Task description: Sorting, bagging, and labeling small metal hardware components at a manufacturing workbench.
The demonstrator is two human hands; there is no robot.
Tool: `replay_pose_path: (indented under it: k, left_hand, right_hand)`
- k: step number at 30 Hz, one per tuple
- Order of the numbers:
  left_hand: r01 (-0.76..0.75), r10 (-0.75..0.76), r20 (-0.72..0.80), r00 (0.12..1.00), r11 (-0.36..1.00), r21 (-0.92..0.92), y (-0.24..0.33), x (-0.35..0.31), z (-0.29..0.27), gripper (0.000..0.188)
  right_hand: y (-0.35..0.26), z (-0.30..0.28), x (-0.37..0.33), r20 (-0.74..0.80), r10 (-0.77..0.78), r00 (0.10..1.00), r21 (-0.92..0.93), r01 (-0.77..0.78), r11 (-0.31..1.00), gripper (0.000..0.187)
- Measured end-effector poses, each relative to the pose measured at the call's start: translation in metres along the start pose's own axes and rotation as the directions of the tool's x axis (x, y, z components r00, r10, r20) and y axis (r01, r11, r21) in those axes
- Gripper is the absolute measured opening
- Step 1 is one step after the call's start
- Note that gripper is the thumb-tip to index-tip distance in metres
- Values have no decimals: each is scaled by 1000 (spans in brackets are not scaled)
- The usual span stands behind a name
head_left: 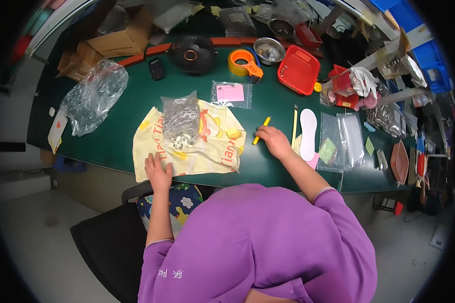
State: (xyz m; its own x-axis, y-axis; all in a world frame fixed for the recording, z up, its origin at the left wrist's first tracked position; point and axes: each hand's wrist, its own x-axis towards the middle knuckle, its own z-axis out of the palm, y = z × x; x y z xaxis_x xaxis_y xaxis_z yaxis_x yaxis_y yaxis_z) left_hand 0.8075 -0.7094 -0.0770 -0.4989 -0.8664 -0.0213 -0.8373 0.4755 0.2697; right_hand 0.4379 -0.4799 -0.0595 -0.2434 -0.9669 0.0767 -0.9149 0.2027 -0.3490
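Note:
My left hand (158, 174) lies with its fingers spread on the near left edge of a yellow printed cloth (222, 156). On the cloth rests a clear plastic bag (181, 118); small pale and dark pieces show at its near end, too fine to name. My right hand (275, 142) is closed at the fingertips on a slim yellow pen-shaped tool (262, 130), held slanting just above or on the green table. Whether it is a marker or a cutter, I cannot tell. Beyond the cloth lies a small zip bag (231, 94) with a pink slip inside.
Right of my right hand lie a white insole (308, 134) and clear bags (343, 140). Farther back stand a red tray (299, 69), a metal bowl (269, 51), yellow tape (241, 62) and a black fan (191, 54). A crumpled plastic bag (95, 96) sits at the left.

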Motion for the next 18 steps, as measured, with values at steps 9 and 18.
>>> replay_pose_path:
  k: [9, 18]
  left_hand:
    - [-212, 211, 26, 977, 976, 52, -76, 24, -6, 57]
    - [-270, 269, -25, 963, 963, -21, -84, 19, -11, 51]
  right_hand:
    - [38, -50, -12, -101, 437, 894, 271, -398, 877, 29]
    - [-8, 13, -37, -154, 449, 880, 176, -422, 889, 9]
